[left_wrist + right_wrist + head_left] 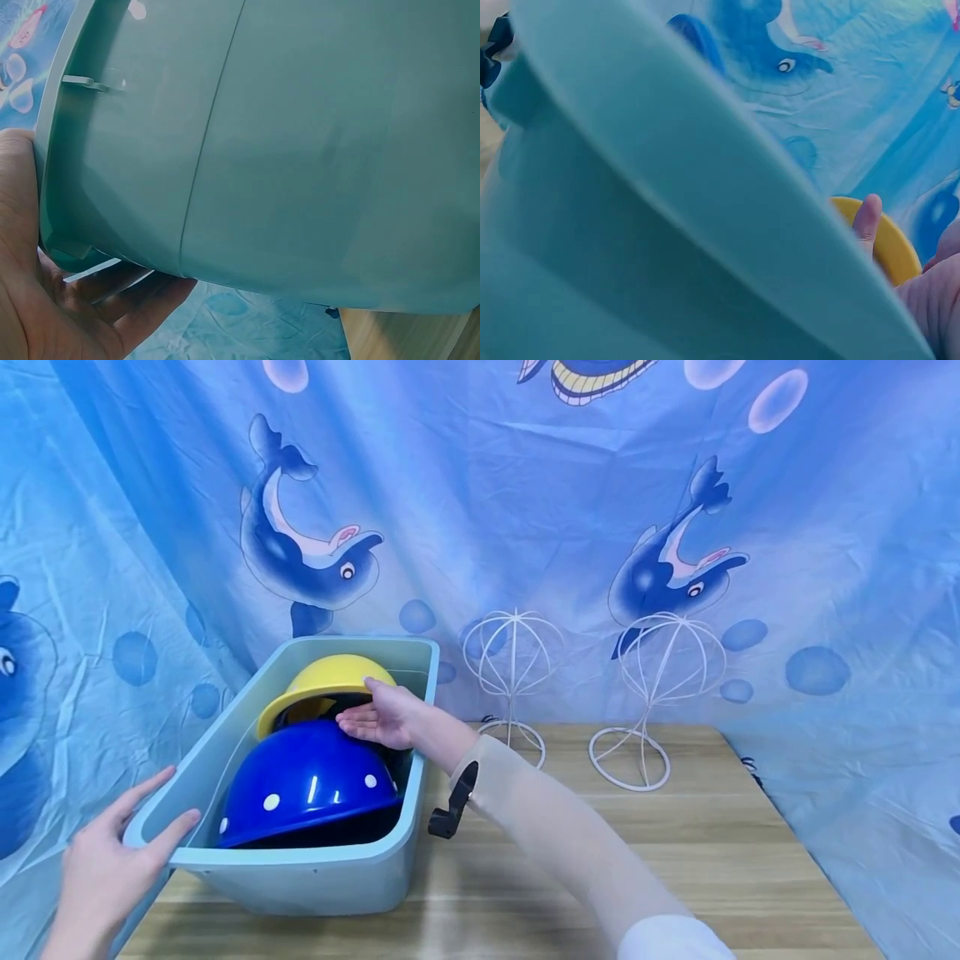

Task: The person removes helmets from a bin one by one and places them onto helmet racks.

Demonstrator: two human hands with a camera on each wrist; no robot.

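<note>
The left hand [105, 860] lay open, fingers straight against the light teal plastic bin's [300, 877] near corner. The right hand [382, 717] reached inside it, relaxed fingers under the round yellow plastic helmet's [322, 681] brim, above the blue one [307, 781].

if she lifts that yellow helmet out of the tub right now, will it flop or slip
The yellow helmet looks like a rigid moulded shell, so it probably keeps its shape. Its glossy dome may slip under the right hand, whose fingers lie at the brim. It leans on the blue helmet, which might shift.
</note>
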